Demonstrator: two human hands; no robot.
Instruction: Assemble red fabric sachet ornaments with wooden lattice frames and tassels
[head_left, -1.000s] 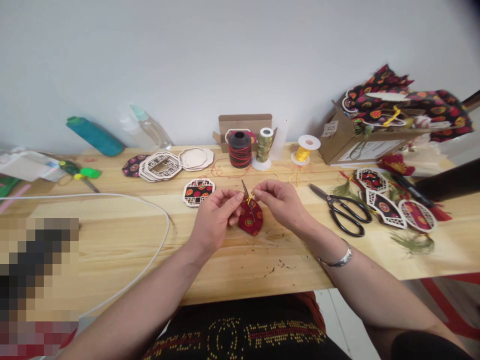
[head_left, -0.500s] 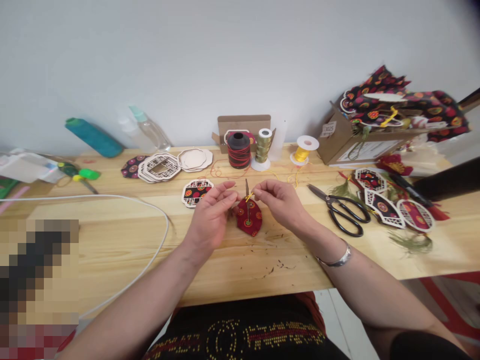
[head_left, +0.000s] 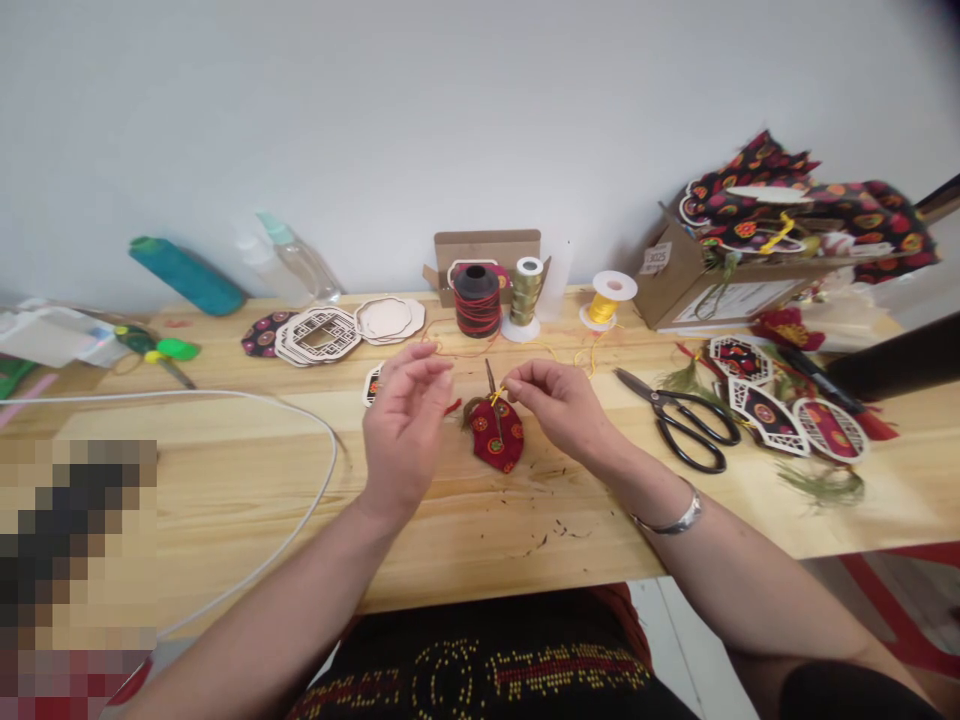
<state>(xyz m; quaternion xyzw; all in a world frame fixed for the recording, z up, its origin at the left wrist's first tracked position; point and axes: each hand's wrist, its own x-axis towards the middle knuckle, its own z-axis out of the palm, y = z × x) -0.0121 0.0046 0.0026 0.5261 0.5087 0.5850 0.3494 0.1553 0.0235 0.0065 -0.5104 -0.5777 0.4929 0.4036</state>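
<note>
— What carries it all?
— A pale wooden bench point(head_left: 225, 480) set against a white wall.
— And lying on it?
— Black-handled scissors point(head_left: 686, 420) at the right, a white cable point(head_left: 247, 400) looping at the left, three thread spools at the back: dark red-black point(head_left: 476, 300), green-gold point(head_left: 528, 290), yellow point(head_left: 609, 298), near an open cardboard box point(head_left: 697, 285).

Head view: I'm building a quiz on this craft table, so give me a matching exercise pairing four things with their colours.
Things:
1. scissors
2. small spool by the cardboard box
3. fabric pouch at the right hand
4. bottle lying far left

Colours:
A. teal
B. black
C. dark red
D. yellow

Pairs: 1-B, 2-D, 3-C, 4-A
</note>
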